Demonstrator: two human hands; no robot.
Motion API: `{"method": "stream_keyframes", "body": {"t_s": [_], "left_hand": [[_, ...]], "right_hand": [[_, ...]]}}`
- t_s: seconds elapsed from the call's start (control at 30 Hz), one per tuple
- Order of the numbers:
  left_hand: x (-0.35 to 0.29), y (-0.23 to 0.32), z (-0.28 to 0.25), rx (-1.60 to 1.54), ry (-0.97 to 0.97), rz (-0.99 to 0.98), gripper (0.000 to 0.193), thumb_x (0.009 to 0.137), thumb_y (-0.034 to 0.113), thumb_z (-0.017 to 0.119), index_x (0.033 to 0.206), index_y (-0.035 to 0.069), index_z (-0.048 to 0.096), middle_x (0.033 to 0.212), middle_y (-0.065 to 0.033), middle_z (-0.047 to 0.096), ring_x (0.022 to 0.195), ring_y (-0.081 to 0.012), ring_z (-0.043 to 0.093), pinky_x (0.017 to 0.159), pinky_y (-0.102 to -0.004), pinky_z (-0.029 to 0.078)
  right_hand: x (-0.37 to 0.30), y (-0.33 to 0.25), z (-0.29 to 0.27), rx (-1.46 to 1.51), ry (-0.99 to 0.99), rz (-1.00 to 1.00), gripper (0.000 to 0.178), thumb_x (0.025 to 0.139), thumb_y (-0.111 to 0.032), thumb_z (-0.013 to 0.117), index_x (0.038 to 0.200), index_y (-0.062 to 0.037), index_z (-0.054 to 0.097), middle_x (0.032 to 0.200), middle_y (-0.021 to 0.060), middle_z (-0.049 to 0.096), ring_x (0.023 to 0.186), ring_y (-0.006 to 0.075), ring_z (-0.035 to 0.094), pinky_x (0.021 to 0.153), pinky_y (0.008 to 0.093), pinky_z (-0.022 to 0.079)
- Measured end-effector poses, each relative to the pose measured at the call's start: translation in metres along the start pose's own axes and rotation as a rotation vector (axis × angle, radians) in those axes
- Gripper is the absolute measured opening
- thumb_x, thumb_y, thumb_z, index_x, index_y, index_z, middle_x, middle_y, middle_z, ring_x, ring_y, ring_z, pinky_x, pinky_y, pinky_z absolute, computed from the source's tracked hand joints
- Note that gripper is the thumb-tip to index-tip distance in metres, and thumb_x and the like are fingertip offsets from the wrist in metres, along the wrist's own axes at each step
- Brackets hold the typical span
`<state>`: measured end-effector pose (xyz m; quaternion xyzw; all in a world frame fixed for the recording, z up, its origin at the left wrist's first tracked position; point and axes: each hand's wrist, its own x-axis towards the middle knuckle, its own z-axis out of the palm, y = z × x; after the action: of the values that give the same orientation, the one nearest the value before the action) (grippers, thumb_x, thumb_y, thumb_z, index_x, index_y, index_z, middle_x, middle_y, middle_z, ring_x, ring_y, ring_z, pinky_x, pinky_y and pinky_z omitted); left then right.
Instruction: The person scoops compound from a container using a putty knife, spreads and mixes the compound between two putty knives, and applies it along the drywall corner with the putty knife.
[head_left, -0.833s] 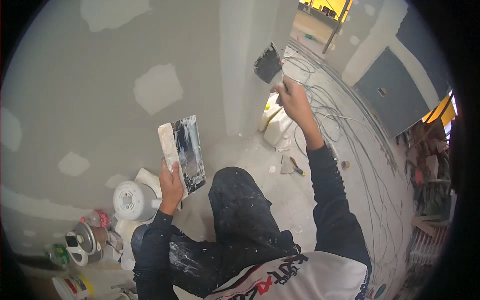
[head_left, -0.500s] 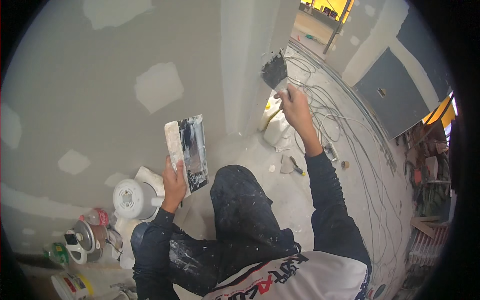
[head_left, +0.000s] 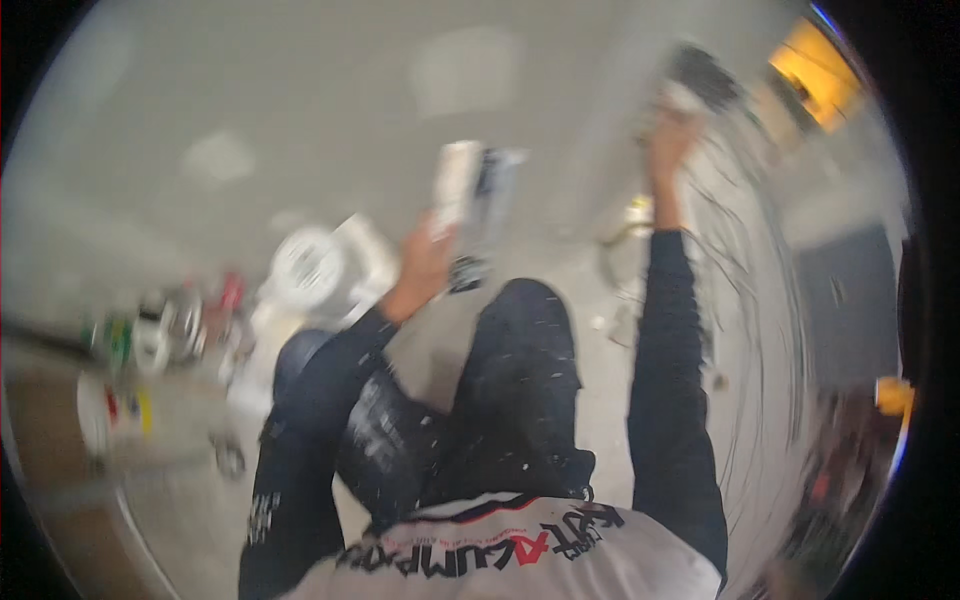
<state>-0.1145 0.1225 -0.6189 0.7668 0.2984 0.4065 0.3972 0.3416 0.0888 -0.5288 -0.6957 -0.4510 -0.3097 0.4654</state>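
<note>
My left hand (head_left: 425, 262) is closed on a broad plastering knife (head_left: 458, 185) with a thick whitish handle. Its dark, wide blade is smeared with white compound and stands upright before my knee. Farther right, my outstretched right hand (head_left: 672, 135) grips a filling knife (head_left: 705, 78) by its handle, the dark flat blade pointing up and away. That blade is close to the wall's edge; blur hides whether they touch. The grey plasterboard wall (head_left: 330, 100) carries pale filled patches (head_left: 465, 72).
A round white appliance (head_left: 307, 268) stands by the wall at left. Beyond it are a green bottle (head_left: 113, 340) and a white bucket (head_left: 98, 410) with a yellow band. Loose cables (head_left: 745, 260) run over the floor at right, near a dark grey panel (head_left: 850, 300).
The view has swung and is now blurred. Both hands appear farther right and higher in the picture, each still holding its knife. The left knife's blade is seen more edge-on.
</note>
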Motion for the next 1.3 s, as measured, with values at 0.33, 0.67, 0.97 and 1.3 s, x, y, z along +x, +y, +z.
{"method": "stream_keyframes", "body": {"t_s": [0.33, 0.67, 0.97, 1.3], "left_hand": [[-0.029, 0.031, 0.018, 0.166, -0.076, 0.141, 0.037, 0.099, 0.030, 0.057, 0.117, -0.003, 0.053, 0.074, -0.0257, 0.065, 0.071, -0.0430, 0.067, 0.061, -0.0478, 0.052], [-0.018, 0.031, 0.024, 0.119, -0.193, -0.098, 0.045, 0.099, 0.035, 0.057, 0.126, 0.000, 0.054, 0.078, -0.0264, 0.067, 0.074, -0.0451, 0.068, 0.066, -0.0515, 0.053], [-0.009, 0.029, -0.013, 0.178, 0.019, 0.008, 0.039, 0.103, 0.029, 0.052, 0.122, -0.005, 0.052, 0.072, -0.0277, 0.063, 0.071, -0.0466, 0.066, 0.059, -0.0495, 0.048], [-0.013, 0.045, -0.024, 0.105, 0.085, -0.073, 0.037, 0.105, 0.026, 0.048, 0.120, -0.008, 0.052, 0.080, -0.0259, 0.066, 0.076, -0.0435, 0.068, 0.065, -0.0439, 0.050]], "right_hand": [[-0.093, -0.024, 0.039, 0.345, 0.048, 0.604, 0.035, 0.094, -0.024, 0.068, 0.075, 0.0046, 0.060, 0.073, 0.0126, 0.067, 0.058, 0.0183, 0.060, 0.050, 0.0343, 0.048], [-0.231, 0.063, 0.084, -1.042, -0.743, -0.128, 0.052, 0.089, -0.036, 0.062, 0.133, -0.0070, 0.058, 0.132, 0.0174, 0.060, 0.127, 0.0326, 0.050, 0.113, 0.0558, 0.026], [-0.285, -0.011, 0.119, 0.344, 0.029, 0.827, 0.033, 0.096, -0.024, 0.064, 0.083, 0.0059, 0.058, 0.072, 0.0191, 0.057, 0.072, 0.0338, 0.054, 0.072, 0.0468, 0.042], [-0.415, -0.011, 0.139, 0.490, -0.144, 1.196, 0.025, 0.098, -0.016, 0.061, 0.087, 0.0046, 0.051, 0.078, 0.0142, 0.064, 0.063, 0.0197, 0.060, 0.057, 0.0365, 0.049]]}}
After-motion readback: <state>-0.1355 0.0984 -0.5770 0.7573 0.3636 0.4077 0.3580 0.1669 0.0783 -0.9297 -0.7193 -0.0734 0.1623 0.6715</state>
